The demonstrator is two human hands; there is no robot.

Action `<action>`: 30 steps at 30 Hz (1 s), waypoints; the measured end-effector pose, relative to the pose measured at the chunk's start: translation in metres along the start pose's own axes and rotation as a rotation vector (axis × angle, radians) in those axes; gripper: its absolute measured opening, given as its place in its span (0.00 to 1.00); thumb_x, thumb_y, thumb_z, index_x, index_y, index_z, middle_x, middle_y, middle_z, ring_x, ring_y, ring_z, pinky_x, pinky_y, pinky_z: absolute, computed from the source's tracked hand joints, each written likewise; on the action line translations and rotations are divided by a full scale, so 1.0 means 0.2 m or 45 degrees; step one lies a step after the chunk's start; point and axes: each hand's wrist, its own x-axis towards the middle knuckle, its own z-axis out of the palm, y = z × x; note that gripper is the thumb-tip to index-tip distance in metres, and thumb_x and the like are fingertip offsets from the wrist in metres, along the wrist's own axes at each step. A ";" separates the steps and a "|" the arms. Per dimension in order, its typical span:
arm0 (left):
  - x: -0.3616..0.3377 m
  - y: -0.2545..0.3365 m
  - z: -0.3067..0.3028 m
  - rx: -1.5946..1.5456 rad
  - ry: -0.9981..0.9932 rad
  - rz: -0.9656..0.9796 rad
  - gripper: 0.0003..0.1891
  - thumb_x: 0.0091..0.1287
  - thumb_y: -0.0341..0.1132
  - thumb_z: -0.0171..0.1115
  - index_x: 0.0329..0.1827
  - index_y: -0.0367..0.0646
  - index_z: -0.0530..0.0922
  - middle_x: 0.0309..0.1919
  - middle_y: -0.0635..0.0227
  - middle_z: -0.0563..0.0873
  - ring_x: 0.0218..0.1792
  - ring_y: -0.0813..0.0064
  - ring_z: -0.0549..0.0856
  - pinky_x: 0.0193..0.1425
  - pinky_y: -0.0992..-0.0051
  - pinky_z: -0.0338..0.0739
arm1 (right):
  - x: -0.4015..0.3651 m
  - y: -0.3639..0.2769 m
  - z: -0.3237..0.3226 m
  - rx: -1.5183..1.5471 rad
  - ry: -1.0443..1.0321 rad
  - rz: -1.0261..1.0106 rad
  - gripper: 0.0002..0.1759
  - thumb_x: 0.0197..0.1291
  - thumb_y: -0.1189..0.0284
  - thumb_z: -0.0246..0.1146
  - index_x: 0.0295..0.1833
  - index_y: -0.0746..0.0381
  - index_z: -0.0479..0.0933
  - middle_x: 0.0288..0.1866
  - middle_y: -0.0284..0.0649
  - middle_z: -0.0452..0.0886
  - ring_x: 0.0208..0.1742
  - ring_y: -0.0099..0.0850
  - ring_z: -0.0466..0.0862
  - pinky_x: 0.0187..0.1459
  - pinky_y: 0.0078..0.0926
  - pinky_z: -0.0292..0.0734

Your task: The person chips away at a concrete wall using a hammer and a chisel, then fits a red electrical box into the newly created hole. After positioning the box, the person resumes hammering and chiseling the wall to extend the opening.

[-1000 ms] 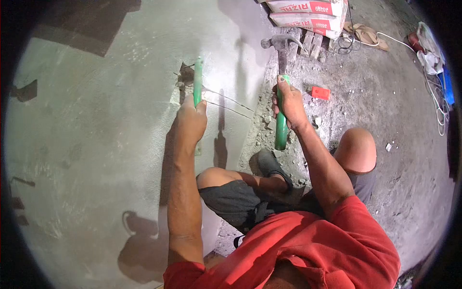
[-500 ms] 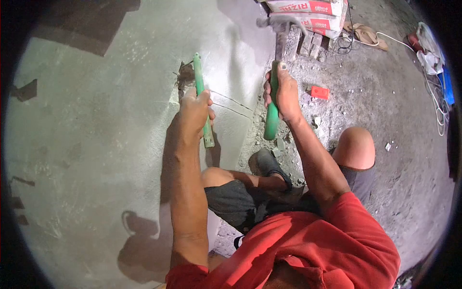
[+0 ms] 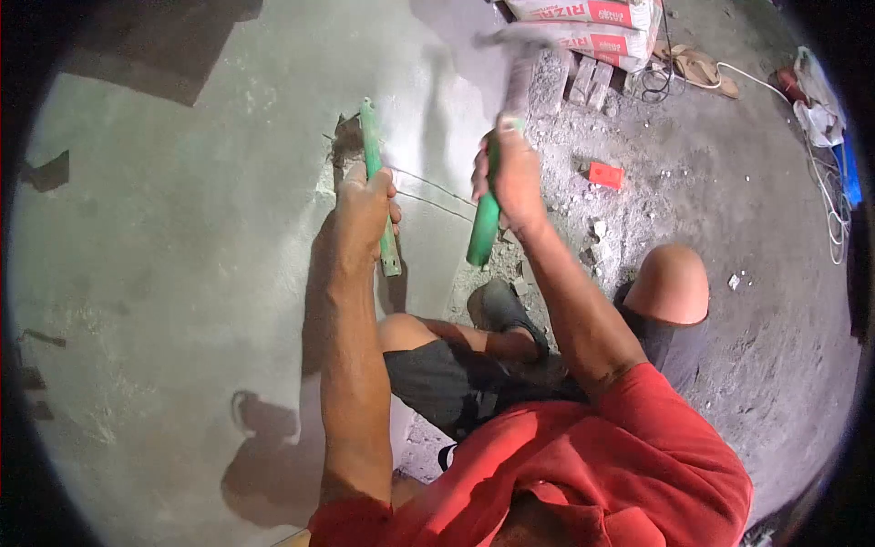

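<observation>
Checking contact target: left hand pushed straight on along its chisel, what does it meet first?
Likely the chipped patch in the wall: the green chisel in the left hand points there. Tip contact is unclear. The right hand holds a hammer aside.

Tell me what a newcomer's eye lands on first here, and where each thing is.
The left hand grips a green chisel, its tip set at a chipped hole in the grey wall, upper centre. Just right of it, the right hand holds a green-handled hammer, its blurred head up near the cement sacks at the top edge. The person's red shirt fills the bottom.
</observation>
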 end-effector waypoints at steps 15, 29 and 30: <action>-0.02 0.00 0.02 -0.076 -0.006 0.010 0.09 0.73 0.38 0.57 0.37 0.44 0.73 0.27 0.73 0.75 0.18 0.82 0.75 0.16 0.77 0.69 | -0.01 -0.09 -0.02 -0.041 0.034 -0.002 0.29 0.75 0.45 0.49 0.36 0.61 0.69 0.20 0.34 0.70 0.15 0.26 0.71 0.19 0.27 0.73; -0.01 -0.04 -0.01 -0.147 -0.045 0.025 0.10 0.74 0.41 0.59 0.40 0.44 0.74 0.28 0.74 0.75 0.18 0.82 0.75 0.17 0.78 0.69 | -0.01 -0.18 0.02 -0.105 0.164 -0.026 0.28 0.75 0.47 0.51 0.32 0.60 0.69 0.20 0.34 0.71 0.16 0.26 0.73 0.19 0.28 0.72; -0.01 -0.03 -0.02 -0.118 -0.030 0.008 0.10 0.74 0.41 0.58 0.40 0.44 0.74 0.28 0.74 0.74 0.19 0.82 0.75 0.17 0.78 0.69 | -0.02 -0.21 0.04 0.086 0.216 -0.106 0.28 0.76 0.48 0.50 0.31 0.60 0.69 0.20 0.35 0.71 0.17 0.26 0.74 0.20 0.29 0.73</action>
